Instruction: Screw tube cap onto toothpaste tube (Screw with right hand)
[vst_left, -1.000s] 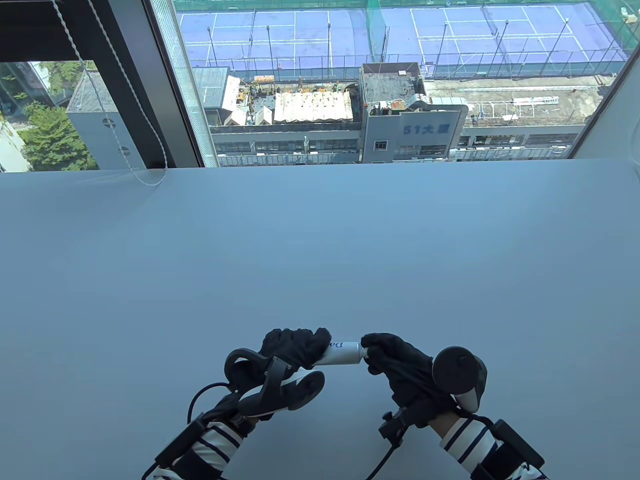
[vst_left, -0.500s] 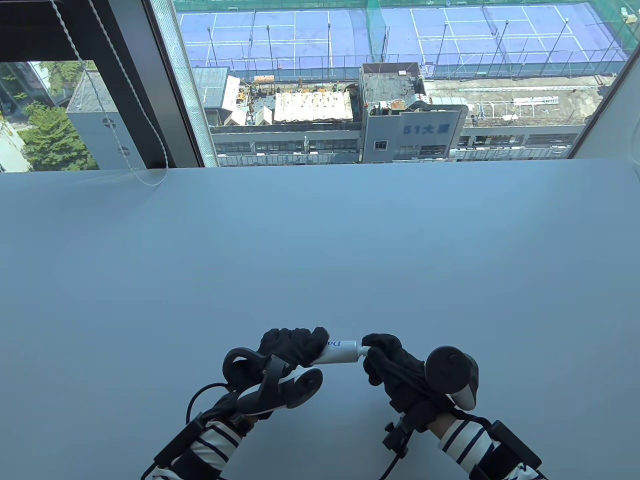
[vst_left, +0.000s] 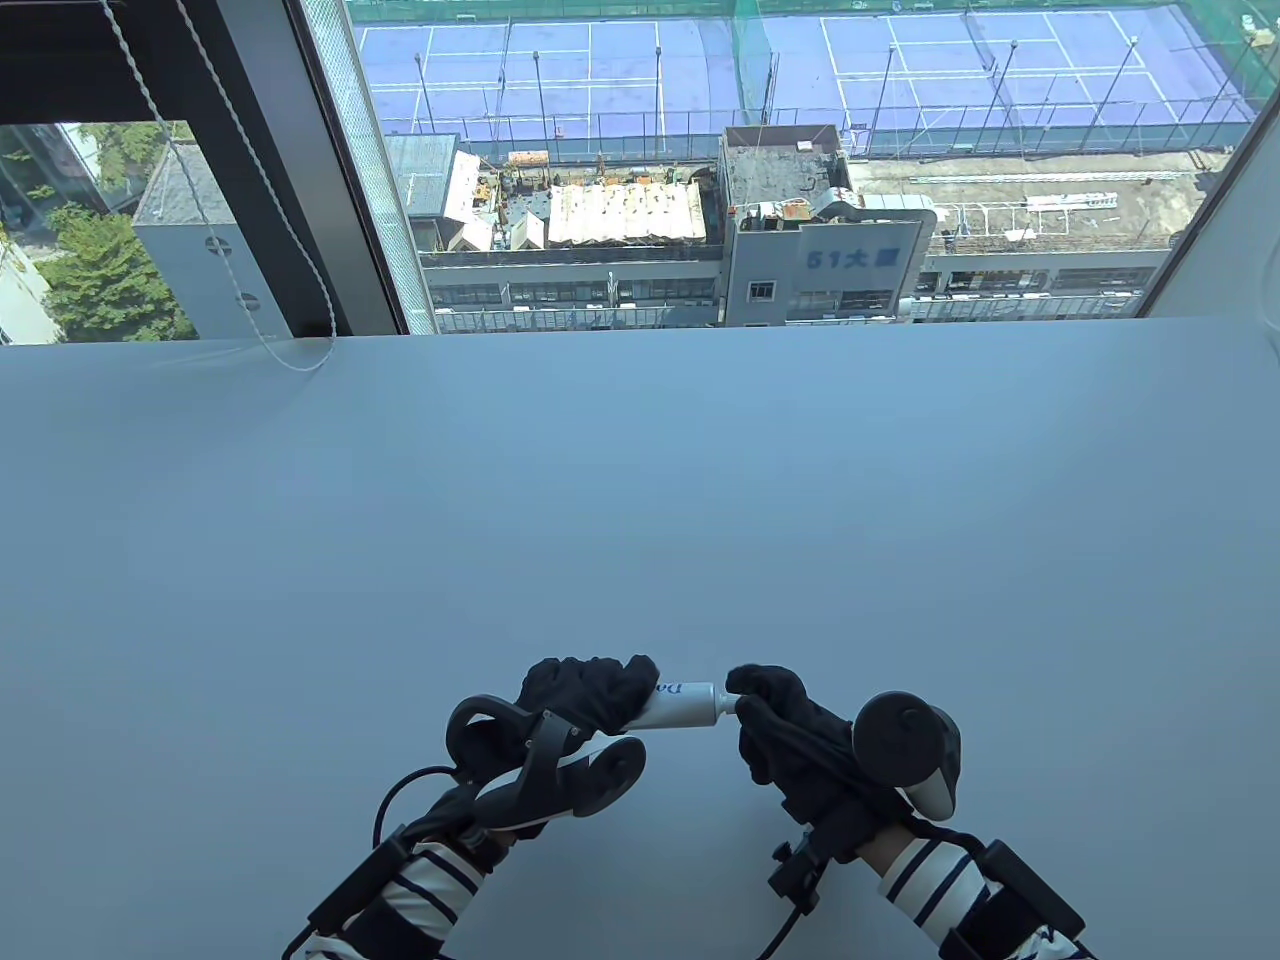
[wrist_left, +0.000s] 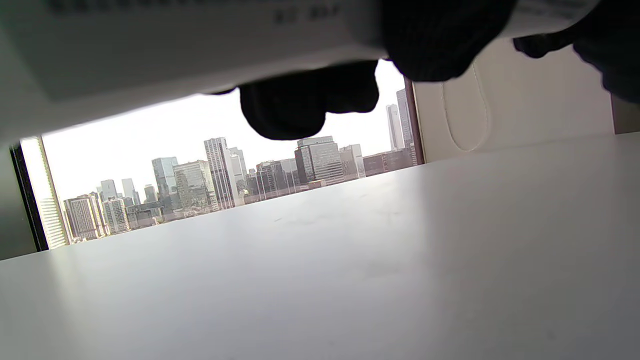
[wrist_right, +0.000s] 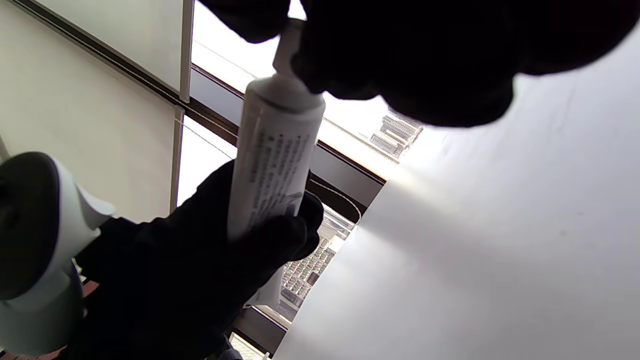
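A white toothpaste tube is held level just above the table near its front edge. My left hand grips the tube's body. My right hand pinches the cap end of the tube on its right. The cap is hidden under the fingertips in the table view. In the right wrist view the tube runs up to a narrow white cap pinched between my dark fingers, and my left hand wraps the tube lower down. In the left wrist view the tube fills the top edge under my fingers.
The white table stretches away to a large window at the back. A blind cord hangs onto the table's back left edge. Cables run from both wrists at the view's bottom.
My right hand has shifted slightly left and turned a little at the cap end. The left hand and the tube have stayed in place.
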